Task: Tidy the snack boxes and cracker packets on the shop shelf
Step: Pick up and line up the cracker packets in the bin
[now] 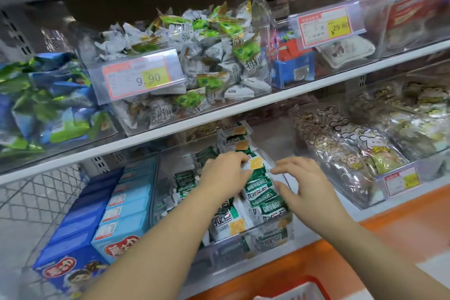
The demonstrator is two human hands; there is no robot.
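**Desk:** Where are you working?

**Me:** Nearest me is the rim of a red plastic basket (300,284), below the orange shelf edge (316,258). Just past that, on the lower shelf, stands a clear plastic bin (226,253) holding the green-and-white film cracker packets (265,204). Both my hands are in it. Beside it on the left, the blue cardboard snack boxes (124,209) stand in rows.

**Desk:** And the fingers?

**Me:** My left hand (224,175) has its fingers curled over the top edge of one packet printed with a yellow cracker (257,162), pinching it. My right hand (309,190) is released, with its fingers spread and the tips touching the row just beside that packet.

**Desk:** How will the packets handle?

**Me:** I judge them light, with slick, crinkly film and brittle crackers inside. I would take each by its sealed end or flat across both faces, never squeezing the middle. The row leans loosely, so lifting one may tip its neighbours.

**Desk:** What's further back?

**Me:** On the shelf above is another clear tub of green-and-white wrapped sweets (207,56), behind a pink-and-yellow 9.90 price tag (138,78).
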